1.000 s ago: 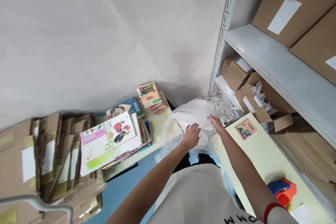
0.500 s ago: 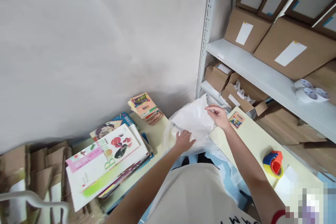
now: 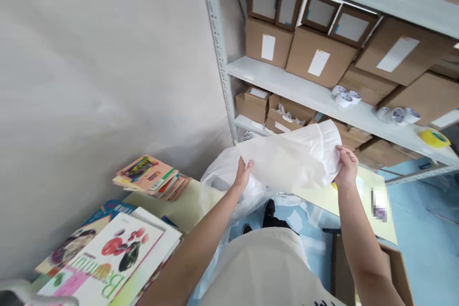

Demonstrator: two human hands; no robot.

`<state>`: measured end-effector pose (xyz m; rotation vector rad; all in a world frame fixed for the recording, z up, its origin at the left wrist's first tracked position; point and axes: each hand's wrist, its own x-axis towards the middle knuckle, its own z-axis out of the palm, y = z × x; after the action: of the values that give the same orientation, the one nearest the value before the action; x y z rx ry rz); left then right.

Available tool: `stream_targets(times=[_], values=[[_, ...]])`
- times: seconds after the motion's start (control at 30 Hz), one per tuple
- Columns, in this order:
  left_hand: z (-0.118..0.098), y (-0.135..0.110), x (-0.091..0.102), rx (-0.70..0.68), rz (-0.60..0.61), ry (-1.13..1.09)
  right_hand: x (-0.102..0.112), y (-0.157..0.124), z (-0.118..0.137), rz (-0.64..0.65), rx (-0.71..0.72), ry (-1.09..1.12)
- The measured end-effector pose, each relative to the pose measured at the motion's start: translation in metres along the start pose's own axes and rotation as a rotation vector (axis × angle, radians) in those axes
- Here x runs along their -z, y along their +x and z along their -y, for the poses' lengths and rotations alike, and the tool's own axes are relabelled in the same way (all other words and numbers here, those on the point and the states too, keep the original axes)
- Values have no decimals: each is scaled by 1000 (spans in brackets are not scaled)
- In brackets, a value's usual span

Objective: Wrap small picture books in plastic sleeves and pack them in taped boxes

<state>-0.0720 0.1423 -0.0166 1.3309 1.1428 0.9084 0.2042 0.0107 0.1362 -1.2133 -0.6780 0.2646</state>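
A long piece of translucent white plastic wrapping [image 3: 287,155] stretches across the middle, above the gap between the tabletops. My right hand [image 3: 347,165] is closed on its right end, with the fingers pinching the edge. My left hand [image 3: 243,176] touches the lower left part of the wrapping, thumb and fingers apart; some of its fingers are hidden. Below and left of it, a loose bulk of clear plastic [image 3: 218,179] bulges beside the table. To the left lies a small stack of orange-covered books [image 3: 150,177]. Nearer me is a pile of larger books [image 3: 118,253].
Grey metal shelving [image 3: 279,81] with cardboard boxes [image 3: 319,55] stands beyond the wrapping. White tape rolls [image 3: 346,97] and a yellow roll [image 3: 433,137] sit on a shelf. At right is a pale tabletop [image 3: 389,227], with an open carton [image 3: 398,267] below. A wall [image 3: 107,81] borders the left.
My right hand has moved right and drawn the wrapping out into a long strip. The left hand has turned from lying flat to thumb-up. The view has swung right, showing more shelving.
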Motion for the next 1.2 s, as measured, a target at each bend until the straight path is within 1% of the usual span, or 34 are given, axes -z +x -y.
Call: stream_targets(times=[0.03,0.07,0.13,0.2,0.27,0.33,0.4,0.5,0.6,0.7,0.8,0.87,0.9,0.93,0.97,1.0,1.03,1.07,1.13,1.17,1.2], values=[[-5,2,-5,-29,65,-77,17,-3,-3,-57,-12,-22],[-11,3,-10,-17,141,-157,33,-7,-7,-109,-21,-47],[-21,4,-20,95,333,-304,64,-17,-18,-185,-41,-109],[-30,5,-28,236,510,-387,91,-27,-30,-237,-74,-163],[-37,8,-37,341,608,-399,115,-36,-44,-288,-122,-196],[-41,14,-47,421,620,-371,137,-42,-58,-349,-179,-222],[-42,23,-60,464,564,-314,157,-44,-74,-393,-240,-268],[-40,43,-81,437,401,-151,181,-42,-98,-384,-315,-352],[-43,67,-102,355,185,136,195,-37,-124,-294,-362,-403],[-51,85,-122,259,17,439,199,-35,-151,-188,-443,-442],[-57,89,-145,80,-165,804,199,-34,-178,-96,-518,-479],[-55,84,-163,-29,-291,961,199,-35,-195,-30,-549,-522],[-51,79,-172,-76,-327,1012,200,-36,-203,10,-560,-554],[-45,73,-181,-121,-333,1066,202,-36,-211,48,-569,-586],[-38,66,-189,-170,-299,1125,204,-37,-218,83,-578,-613],[-29,58,-197,-222,-217,1187,206,-38,-225,111,-585,-634],[-19,50,-204,-274,-92,1250,209,-40,-232,130,-595,-646],[-9,42,-209,-316,57,1308,211,-42,-238,142,-608,-651],[12,27,-217,-357,345,1403,216,-46,-249,155,-640,-666],[22,20,-218,-353,450,1441,218,-49,-253,160,-654,-680],[32,14,-219,-334,521,1475,219,-52,-256,164,-666,-696]])
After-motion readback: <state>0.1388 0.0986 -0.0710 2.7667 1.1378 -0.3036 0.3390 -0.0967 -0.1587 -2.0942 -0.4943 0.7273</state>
